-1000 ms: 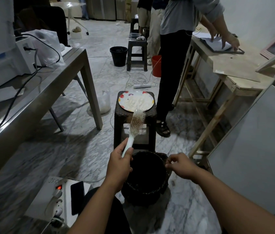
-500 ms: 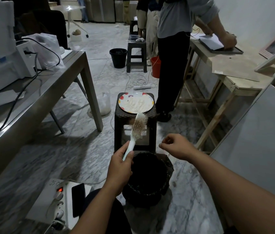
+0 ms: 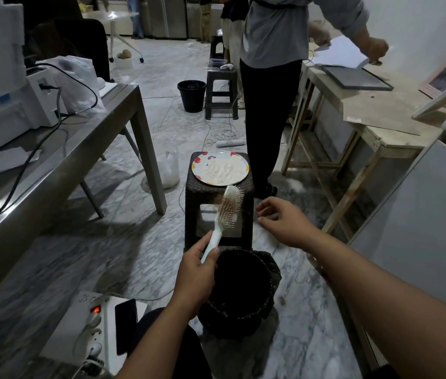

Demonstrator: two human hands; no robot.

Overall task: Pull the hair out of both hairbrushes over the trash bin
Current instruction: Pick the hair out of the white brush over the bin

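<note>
My left hand (image 3: 195, 272) grips the pale handle of a white hairbrush (image 3: 228, 207), which points up and away with its metal bristles facing right. The brush head hangs above the far rim of the black trash bin (image 3: 272, 272) on the floor. My right hand (image 3: 284, 220) hovers just right of the brush head, thumb and fingers loosely curved and apart, holding nothing I can make out. No second hairbrush shows in this view.
A dark plastic stool (image 3: 202, 192) with a patterned plate (image 3: 241, 166) stands just beyond the bin. A metal table (image 3: 79, 149) runs along the left, a wooden bench (image 3: 375, 132) on the right. A person (image 3: 271, 77) stands beyond the stool. A power strip box (image 3: 90, 329) lies at lower left.
My right hand rose from the bin's rim up to beside the brush head and its fingers loosened. The left hand kept hold of the brush, nearly still. The standing person shifted.
</note>
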